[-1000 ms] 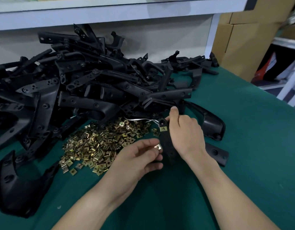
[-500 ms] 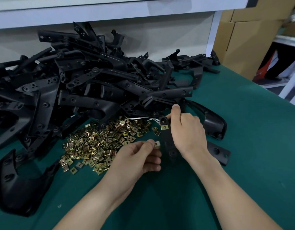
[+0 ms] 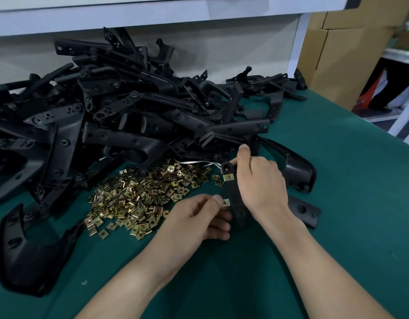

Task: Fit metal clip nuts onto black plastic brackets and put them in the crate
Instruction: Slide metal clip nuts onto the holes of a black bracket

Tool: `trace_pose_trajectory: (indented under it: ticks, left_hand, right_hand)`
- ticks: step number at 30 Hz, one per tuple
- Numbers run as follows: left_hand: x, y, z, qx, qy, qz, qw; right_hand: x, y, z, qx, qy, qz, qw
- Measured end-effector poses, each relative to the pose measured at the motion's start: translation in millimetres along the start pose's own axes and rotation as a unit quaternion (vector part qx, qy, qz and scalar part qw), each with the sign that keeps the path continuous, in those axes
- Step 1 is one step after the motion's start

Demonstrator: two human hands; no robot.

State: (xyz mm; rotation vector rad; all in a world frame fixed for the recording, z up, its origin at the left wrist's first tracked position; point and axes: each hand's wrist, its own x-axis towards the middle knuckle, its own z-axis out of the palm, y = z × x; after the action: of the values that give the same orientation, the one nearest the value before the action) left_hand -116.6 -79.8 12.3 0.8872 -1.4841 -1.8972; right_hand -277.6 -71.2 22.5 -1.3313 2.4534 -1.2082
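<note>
At the green tabletop's [image 3: 350,203] centre, the right hand [image 3: 261,187] grips a black bracket [image 3: 232,192]; the left hand [image 3: 198,219] pinches a clip nut [image 3: 225,202] at its edge. Loose nuts [image 3: 139,196] lie at 9 o'clock and piled brackets [image 3: 106,125] at 11, with bare cloth toward 3 and cardboard boxes [image 3: 341,54] beyond.

Both bare forearms reach forward over the bench. Left hand [image 3: 198,218] pinches a clip nut [image 3: 226,202] between thumb and forefinger; right hand [image 3: 261,180], knuckles up, grips a black plastic bracket [image 3: 232,192].
</note>
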Motion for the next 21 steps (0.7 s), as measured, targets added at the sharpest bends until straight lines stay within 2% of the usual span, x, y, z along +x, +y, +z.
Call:
trace_pose_trajectory:
  ticks: [9, 15, 21]
  left_hand:
    - [-3.4, -3.5, 11.7, 0.032, 0.048, 0.040, 0.998]
    - [-1.6, -1.2, 9.6, -0.066, 0.003, 0.002, 0.998]
    - [-0.9, 0.6, 5.4, -0.107, -0.026, -0.019, 0.994]
  right_hand:
    - [-1.1, -2.8, 0.6, 0.014, 0.015, 0.016, 1.000]
    - [-0.4, -2.8, -0.1, 0.026, 0.018, 0.025, 0.999]
    - [-1.5, -3.0, 0.0, 0.032, 0.023, 0.023, 0.999]
